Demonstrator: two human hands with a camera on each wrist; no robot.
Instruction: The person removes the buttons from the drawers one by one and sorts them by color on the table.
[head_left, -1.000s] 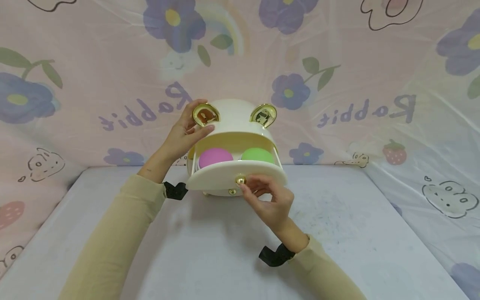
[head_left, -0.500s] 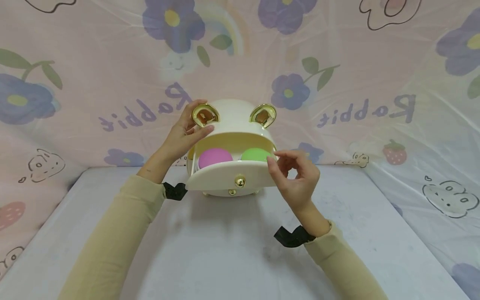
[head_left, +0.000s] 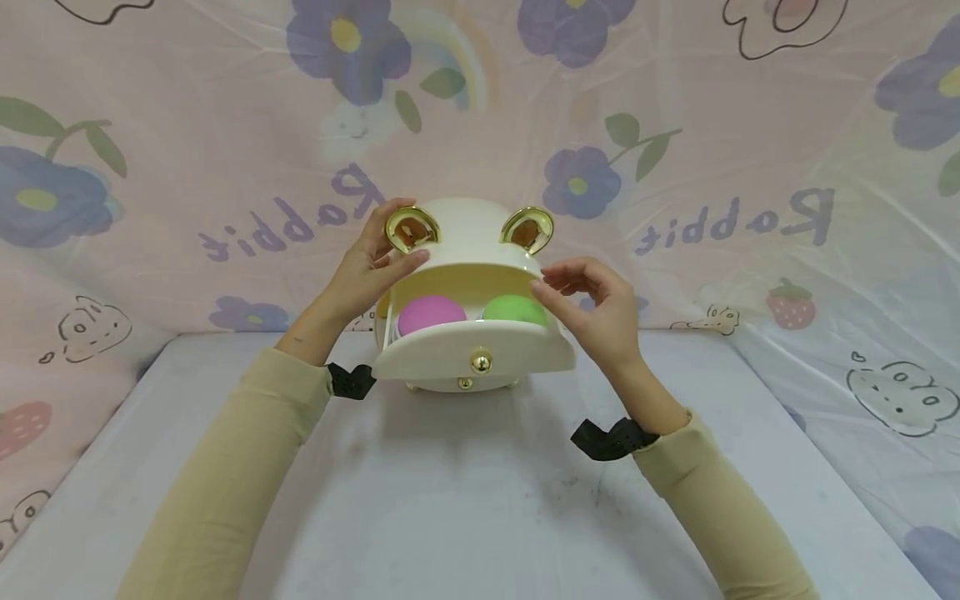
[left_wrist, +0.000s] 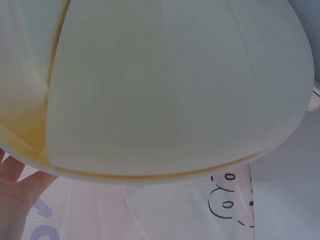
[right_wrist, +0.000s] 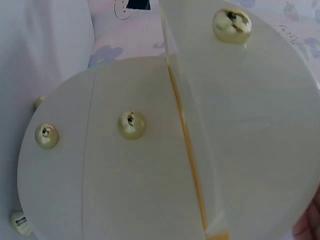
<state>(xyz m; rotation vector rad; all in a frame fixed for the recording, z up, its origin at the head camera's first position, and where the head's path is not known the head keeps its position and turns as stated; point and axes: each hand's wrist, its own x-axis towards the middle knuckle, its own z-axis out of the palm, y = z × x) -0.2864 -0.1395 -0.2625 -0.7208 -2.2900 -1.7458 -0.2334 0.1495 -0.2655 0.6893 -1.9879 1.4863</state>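
Note:
A white rounded storage box [head_left: 468, 229] with gold-rimmed ears stands on the table, its top drawer [head_left: 435, 357] pulled out. Inside that drawer lie a purple-pink round thing [head_left: 431, 317] and a green round thing [head_left: 515, 310]; their lower parts are hidden by the drawer front. My left hand [head_left: 363, 271] holds the box at its left ear [head_left: 412, 231], thumb in front and fingers behind. Beside the drawer's right end hovers my right hand [head_left: 603, 312], fingers loosely bent and holding nothing, thumb tip near the green thing. Whether its fingertips touch the box I cannot tell.
Gold knobs mark the drawers, one of them the top drawer's knob [head_left: 481, 362]; the lower knob [right_wrist: 132, 125] shows in the right wrist view. A patterned cloth [head_left: 480, 125] rises behind the white tabletop [head_left: 450, 500]. Black straps [head_left: 611, 439] circle both wrists.
My right hand has let go of the top drawer's knob and moved right and up to the drawer's right end. The left hand and the box have stayed put.

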